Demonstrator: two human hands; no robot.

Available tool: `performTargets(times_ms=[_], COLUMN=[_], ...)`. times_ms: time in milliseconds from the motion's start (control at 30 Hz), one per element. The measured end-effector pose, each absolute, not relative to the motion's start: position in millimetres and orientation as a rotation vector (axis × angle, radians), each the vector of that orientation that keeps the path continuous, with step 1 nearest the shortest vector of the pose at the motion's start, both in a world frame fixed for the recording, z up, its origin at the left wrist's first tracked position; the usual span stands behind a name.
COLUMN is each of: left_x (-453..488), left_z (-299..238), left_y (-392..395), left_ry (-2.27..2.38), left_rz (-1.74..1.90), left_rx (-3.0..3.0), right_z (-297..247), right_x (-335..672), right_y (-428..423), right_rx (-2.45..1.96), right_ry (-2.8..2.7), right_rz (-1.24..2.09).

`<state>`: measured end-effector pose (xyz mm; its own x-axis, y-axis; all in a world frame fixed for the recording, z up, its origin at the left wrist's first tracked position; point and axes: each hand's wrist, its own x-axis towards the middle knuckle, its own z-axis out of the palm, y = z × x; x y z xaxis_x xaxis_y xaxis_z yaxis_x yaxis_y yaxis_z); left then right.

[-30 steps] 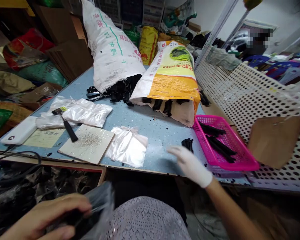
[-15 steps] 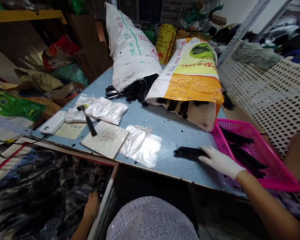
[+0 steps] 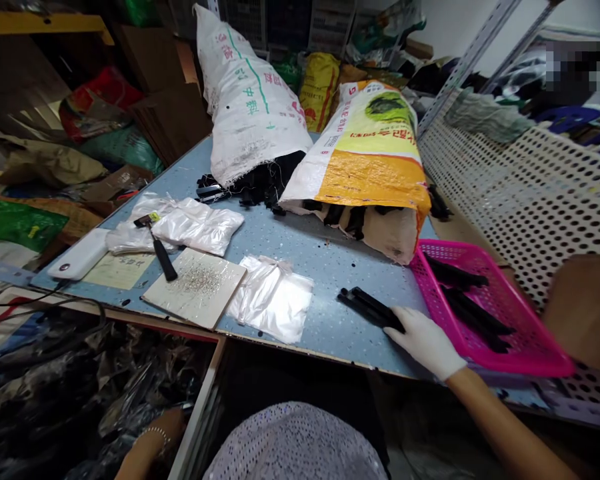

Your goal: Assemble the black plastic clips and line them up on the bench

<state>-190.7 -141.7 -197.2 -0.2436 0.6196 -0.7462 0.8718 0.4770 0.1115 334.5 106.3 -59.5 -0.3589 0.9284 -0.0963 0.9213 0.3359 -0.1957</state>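
Observation:
My right hand (image 3: 427, 340), in a white glove, grips the near right end of a pair of long black plastic pieces (image 3: 367, 305) lying side by side on the blue table. Their exact kind does not show. My left hand (image 3: 169, 421), with a beaded bracelet at the wrist, is down in a box (image 3: 207, 373) at lower left, among black items in clear plastic bags (image 3: 125, 393). Its fingers are lost in shadow. Left of the black pieces lies a stack of clear plastic bags (image 3: 277, 303).
A pink basket (image 3: 540, 347) with similar black pieces stands at the right. Two woven sacks, one white (image 3: 255, 113) and one orange-yellow (image 3: 375, 177), spill black parts at the back. A hammer (image 3: 163, 257) rests beside a speckled board (image 3: 195, 287). White perforated panel (image 3: 490, 180) borders the right.
The black pieces have turned, their far end swinging away from the table's front edge and showing as two. My left hand has moved lower and further left in the box. The view has shifted slightly.

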Motion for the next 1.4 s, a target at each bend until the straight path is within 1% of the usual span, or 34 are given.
performTargets(times_ms=[67,100,167,233,300,333,400,533,700,767,933,1133,1233,1400], left_x=[-176.3,-161.2,-118.3,-70.0,-33.2,-22.7,-17.8,-40.4,-50.5,-48.1,-42.2,-51.7,-60.6,-49.2], left_z=[-162.7,-143.2,-105.7,-79.8,-71.3,-72.7,-81.5,-97.1,-98.9,-99.3,-100.6,-96.0,-92.7,-77.0], left_y=[-104.1,-81.8,-34.1,10.0,41.8,52.1,62.9,65.2,66.2,67.1,67.4,64.3,63.8,53.4], left_ry=[1.854,1.798,1.637,1.727,1.786,1.808,1.816,1.795,1.708,1.682,1.7,1.677,1.621,1.438], left_rz=[-0.276,-0.157,0.397,0.78,0.86,0.868,0.862,0.886,0.926,0.94,0.968,1.027,1.03,1.008], left_rx=[1.308,1.356,1.49,1.654,1.719,1.734,1.73,1.661,1.632,1.65,1.687,1.837,1.956,2.111], right_z=[-58.2,-57.1,-54.3,-51.4,-49.4,-49.1,-49.8,-54.3,-58.4,-59.7,-61.9,-72.8,-74.7,-73.0], right_x=[321.1,310.7,285.2,260.5,244.9,241.7,243.2,252.8,234.1,224.7,217.5,216.7,217.5,202.8], right_y=[99.8,96.7,91.3,86.5,81.4,78.5,71.5,57.4,54.4,57.1,60.8,55.7,52.7,53.9], right_rx=[-1.812,-1.82,-1.761,-1.606,-1.421,-1.354,-1.288,-1.288,-1.059,-0.974,-0.82,-0.998,-1.0,-1.006], right_ry=[-2.382,-2.271,-2.026,-1.766,-1.511,-1.408,-1.249,-0.871,-0.465,-0.39,-0.314,-0.209,-0.205,-0.294], right_rz=[0.487,0.613,0.96,1.345,1.682,1.789,1.917,2.091,2.525,2.6,2.567,2.635,2.613,2.688])
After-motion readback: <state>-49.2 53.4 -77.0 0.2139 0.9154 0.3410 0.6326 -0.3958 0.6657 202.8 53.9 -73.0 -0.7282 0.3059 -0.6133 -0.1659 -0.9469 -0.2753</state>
